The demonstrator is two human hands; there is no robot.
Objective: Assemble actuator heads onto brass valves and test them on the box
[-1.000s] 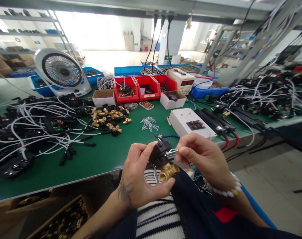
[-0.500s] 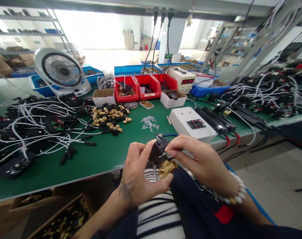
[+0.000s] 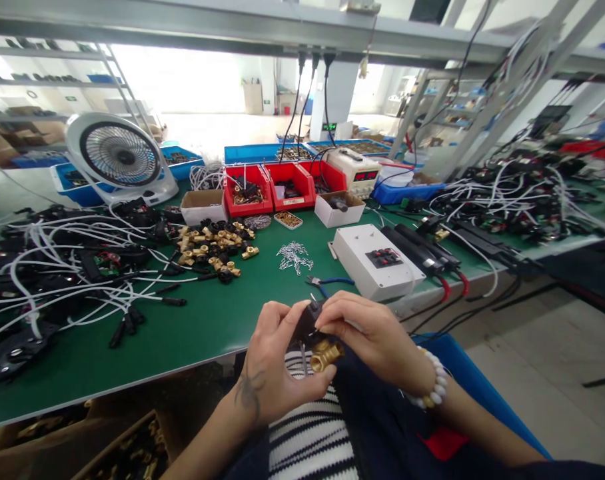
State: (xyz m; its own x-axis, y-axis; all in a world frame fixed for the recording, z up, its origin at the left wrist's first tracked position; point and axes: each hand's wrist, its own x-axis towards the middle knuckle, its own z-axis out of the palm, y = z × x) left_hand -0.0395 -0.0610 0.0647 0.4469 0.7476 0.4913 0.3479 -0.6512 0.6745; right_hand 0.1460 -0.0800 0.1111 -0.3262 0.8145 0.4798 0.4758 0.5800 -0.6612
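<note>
My left hand (image 3: 277, 363) is wrapped around a brass valve (image 3: 327, 356) with a black plastic body on top, held over my lap at the bench edge. A thin metal pin sticks up from the black part, and another slim metal piece hangs beside the brass. The fingertips of my right hand (image 3: 370, 333) are pinched together against the black body's right side, by a small shiny bit too little to name. Just beyond my hands, blue-handled cutting pliers (image 3: 327, 281) lie on the green bench (image 3: 222, 313).
A pile of brass fittings (image 3: 215, 247) and a heap of small metal clips (image 3: 293, 258) lie ahead. White-cabled black units (image 3: 82, 267) crowd the left. A white switch box (image 3: 372, 260) stands right of the pliers, with red bins (image 3: 247, 190) and a fan (image 3: 122, 157) behind.
The view has tilted up and shifted slightly right, uncovering the pliers. Both hands keep hold at the valve; my right fingers have shifted slightly on the black body.
</note>
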